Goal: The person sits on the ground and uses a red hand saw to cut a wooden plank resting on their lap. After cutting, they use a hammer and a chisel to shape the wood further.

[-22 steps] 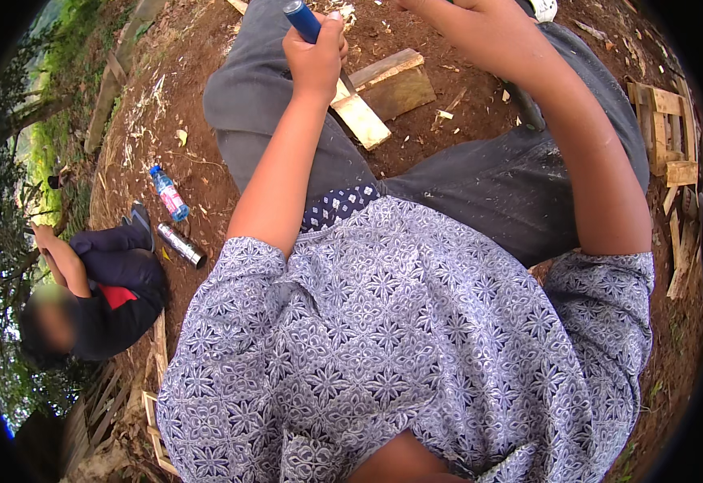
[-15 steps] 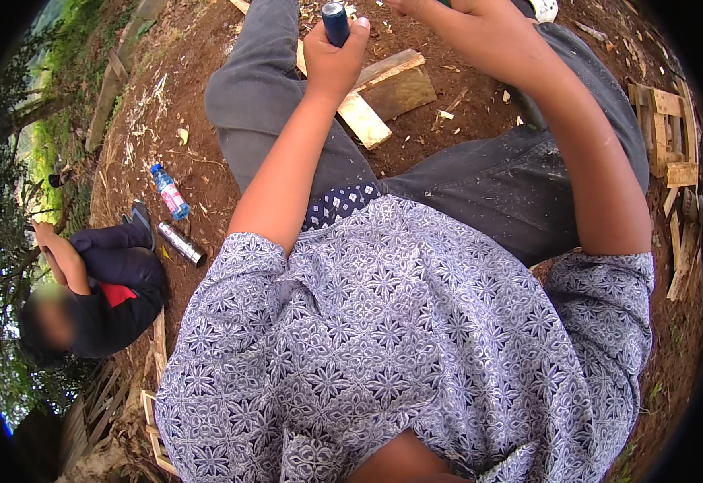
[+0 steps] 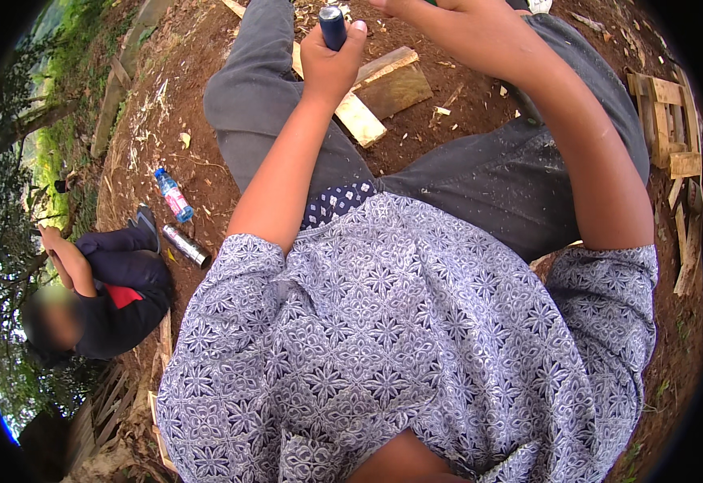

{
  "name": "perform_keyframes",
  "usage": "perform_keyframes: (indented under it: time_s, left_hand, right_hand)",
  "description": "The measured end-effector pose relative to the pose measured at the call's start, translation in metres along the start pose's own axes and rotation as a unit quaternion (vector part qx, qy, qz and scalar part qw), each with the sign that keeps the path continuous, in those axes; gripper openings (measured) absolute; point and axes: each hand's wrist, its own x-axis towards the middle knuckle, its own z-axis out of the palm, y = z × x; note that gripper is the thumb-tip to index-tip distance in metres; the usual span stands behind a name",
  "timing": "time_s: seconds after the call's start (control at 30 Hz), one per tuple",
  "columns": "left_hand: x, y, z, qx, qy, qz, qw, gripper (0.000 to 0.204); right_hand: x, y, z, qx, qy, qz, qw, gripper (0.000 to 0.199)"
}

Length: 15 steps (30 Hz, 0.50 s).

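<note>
The left arm is stretched forward over the left thigh, its forearm slanted slightly rightward and the wrist held nearly straight. A dark blue cylinder (image 3: 333, 30) is gripped in the left hand (image 3: 331, 71), with the fingers wrapped around it, the thumb laid upright along its right side and its round end left exposed. A pale wooden strip (image 3: 359, 119) is seen beneath that hand, slanted from far left to near right, and a broader board (image 3: 395, 88) is laid on the soil (image 3: 464, 121) just beyond and to the right. The right arm is bent inward, its forearm angled far and leftward above the right leg. The right hand (image 3: 468, 32) is partly cut off by the far edge; a green object (image 3: 431, 2) is glimpsed beside its fingers, but how far they are closed, or whether it is held, cannot be made out.
</note>
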Motion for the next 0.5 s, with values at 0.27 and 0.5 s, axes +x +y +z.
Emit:
perform_keyframes:
  time_s: [0.27,0.5]
  left_hand:
    - [0.000,0.005,0.005,0.032,0.010,0.007,0.999,0.034]
    - [0.006,0.000,0.005,0.023,-0.014,0.039,0.999,0.028]
  right_hand:
    - [-0.016,-0.027,-0.017,0.086,0.028,-0.003,0.996,0.038]
    - [-0.001,-0.008,-0.009,0.044,0.032,-0.008,0.999,0.038]
